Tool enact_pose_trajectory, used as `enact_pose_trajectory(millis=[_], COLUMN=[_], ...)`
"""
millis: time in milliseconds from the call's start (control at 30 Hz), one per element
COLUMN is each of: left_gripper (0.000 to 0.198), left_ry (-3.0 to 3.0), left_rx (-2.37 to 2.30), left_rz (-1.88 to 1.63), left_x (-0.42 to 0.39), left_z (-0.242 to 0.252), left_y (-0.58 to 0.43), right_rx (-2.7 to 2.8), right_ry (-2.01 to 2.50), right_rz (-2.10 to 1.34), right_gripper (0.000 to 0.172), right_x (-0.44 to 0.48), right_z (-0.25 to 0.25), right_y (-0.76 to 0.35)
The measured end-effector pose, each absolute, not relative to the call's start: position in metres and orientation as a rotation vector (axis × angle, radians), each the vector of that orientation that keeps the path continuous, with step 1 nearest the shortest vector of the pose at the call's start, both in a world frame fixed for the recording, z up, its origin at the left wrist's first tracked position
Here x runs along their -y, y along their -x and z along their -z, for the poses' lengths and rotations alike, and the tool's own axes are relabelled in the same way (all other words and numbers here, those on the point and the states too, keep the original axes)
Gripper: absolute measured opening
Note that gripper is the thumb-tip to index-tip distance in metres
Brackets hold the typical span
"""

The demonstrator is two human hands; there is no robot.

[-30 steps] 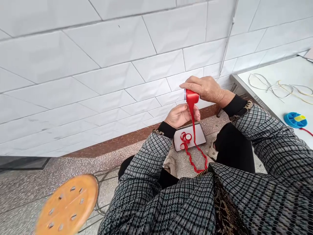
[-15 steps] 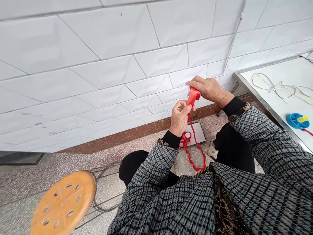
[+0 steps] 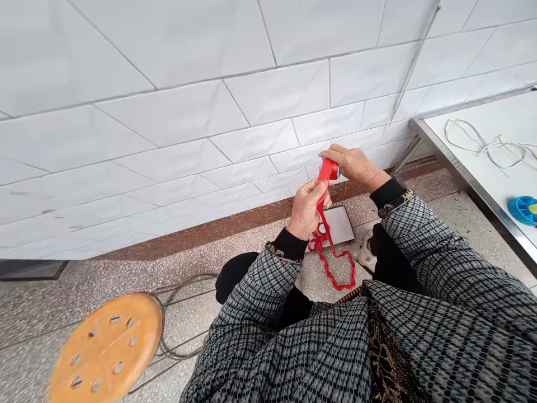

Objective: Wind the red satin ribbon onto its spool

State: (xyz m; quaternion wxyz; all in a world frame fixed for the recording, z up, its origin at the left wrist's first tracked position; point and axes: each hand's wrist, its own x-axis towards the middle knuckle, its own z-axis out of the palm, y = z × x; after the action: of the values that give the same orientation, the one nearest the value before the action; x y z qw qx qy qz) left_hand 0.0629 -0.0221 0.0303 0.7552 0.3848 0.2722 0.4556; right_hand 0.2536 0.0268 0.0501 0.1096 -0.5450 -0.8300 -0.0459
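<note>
My right hand (image 3: 353,167) is closed around a spool (image 3: 332,169) of red ribbon with pale rims. Below and to its left, my left hand (image 3: 307,204) pinches the red ribbon (image 3: 324,183) between thumb and fingers. A short flat stretch of ribbon runs from the spool to that pinch. From under my left hand the ribbon hangs down, twisted, and makes a loop (image 3: 353,274) above the floor. More red ribbon lies around a small white-centred roll (image 3: 322,228) on a shallow white tray (image 3: 342,224) with dark edges, partly hidden by the hanging ribbon.
A white-topped table (image 3: 470,159) with a metal edge stands at the right, bearing thin cords (image 3: 489,146) and a blue round reel (image 3: 522,210). An orange stool (image 3: 107,350) with wire legs stands at lower left. A tiled wall (image 3: 188,117) rises ahead.
My hands have come slightly closer together, the right hand moving down and left with the spool. The view has shifted a little, and the hanging ribbon now covers more of the roll on the tray.
</note>
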Motion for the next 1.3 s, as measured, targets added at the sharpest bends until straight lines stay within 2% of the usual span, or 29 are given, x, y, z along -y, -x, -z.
enact_pose_trajectory(millis=[167,333,533,767,1067,1300], left_gripper=[0.04,0.04,0.045,0.043,0.043,0.036], left_ry=[-0.975,-1.001,-1.023,-0.979,-0.795,-0.698], left_rx=[-0.69,-0.695,-0.66,-0.684,-0.692,-0.736], left_rz=[-1.026,-1.078,-1.051,-0.998,-1.068,-1.168], left_x=[0.023,0.021,0.025,0.034,0.031,0.027], left_z=[-0.027,-0.026,-0.025,0.0,0.012,0.014], left_y=[-0.054,-0.042,-0.034,-0.049,-0.066,-0.067], right_rx=[2.569,2.555,2.418,1.959,1.375,1.122], right_ry=[1.488,1.45,1.578,1.429,1.467,1.459], right_rz=[0.03,-0.073,-0.276,-0.62,-1.169,-1.287], right_gripper=[0.05,0.053,0.039,0.022,0.017,0.009], right_x=[-0.029,-0.024,-0.026,-0.034,-0.025,-0.041], right_z=[-0.043,-0.04,-0.039,-0.028,-0.033,-0.016], right_y=[-0.245,-0.231,-0.228,-0.229,-0.206,-0.207])
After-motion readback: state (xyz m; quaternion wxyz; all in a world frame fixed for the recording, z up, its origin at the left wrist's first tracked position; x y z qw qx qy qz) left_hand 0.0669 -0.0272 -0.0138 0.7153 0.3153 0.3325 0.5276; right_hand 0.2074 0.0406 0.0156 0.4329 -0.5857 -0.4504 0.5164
